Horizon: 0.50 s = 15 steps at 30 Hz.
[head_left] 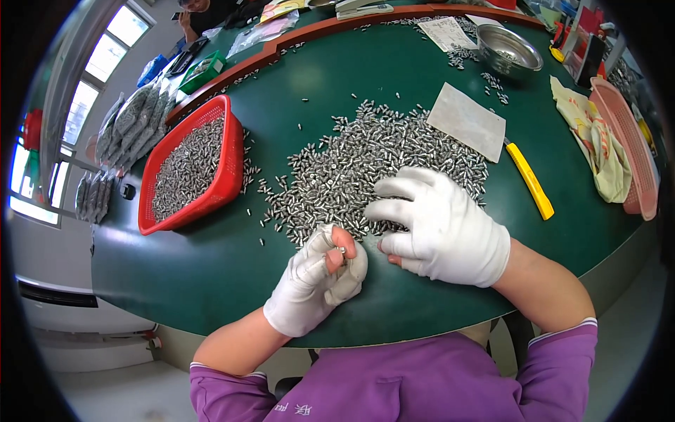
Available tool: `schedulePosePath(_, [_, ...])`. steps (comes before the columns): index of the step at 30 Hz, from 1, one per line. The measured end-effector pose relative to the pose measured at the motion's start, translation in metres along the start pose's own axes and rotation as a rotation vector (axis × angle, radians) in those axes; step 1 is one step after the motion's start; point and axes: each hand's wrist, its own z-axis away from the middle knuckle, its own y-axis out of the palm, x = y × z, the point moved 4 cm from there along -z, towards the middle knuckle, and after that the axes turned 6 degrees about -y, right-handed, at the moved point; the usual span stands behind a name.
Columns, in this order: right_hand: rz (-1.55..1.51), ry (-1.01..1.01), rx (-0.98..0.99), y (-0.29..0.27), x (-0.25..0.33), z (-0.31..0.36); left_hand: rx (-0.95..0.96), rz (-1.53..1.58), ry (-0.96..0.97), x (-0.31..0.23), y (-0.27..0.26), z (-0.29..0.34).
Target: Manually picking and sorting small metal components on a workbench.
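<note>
- Here, a small silvery metal piece (pixel 342 250) sits pinched between the bare thumb and fingertip of the white-gloved left hand (pixel 315 280), at the near side of the pile.
- The right hand (pixel 444 226), also gloved, is unclenched, its fingers spread over the pile's near right edge; what lies beneath cannot be told.
- The pile of metal pieces (pixel 373 165) covers the middle of the green bench (pixel 569 239).
- To its left stands a red basket (pixel 230 158) of similar pieces.
- On its right lie a grey card (pixel 466 122) and a yellow cutter (pixel 530 181).
- Far right, beside a steel bowl (pixel 508 69), a pale paper (pixel 447 33) bears writing too small to read.
- Nearer right, a yellow cloth (pixel 598 151) shows red print.
- Nearest, the purple shirt (pixel 436 380) carries white characters, lower left.
</note>
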Motion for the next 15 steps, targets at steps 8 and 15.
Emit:
schedulePosePath(8, [-0.016, 0.067, -0.097, -0.006, -0.002, -0.003, 0.034, 0.069, 0.043, -0.002, -0.004, -0.003])
schedulePosePath(15, [0.282, 0.582, -0.283, -0.042, -0.039, 0.023, 0.071, 0.115, 0.036, -0.001, -0.013, -0.006])
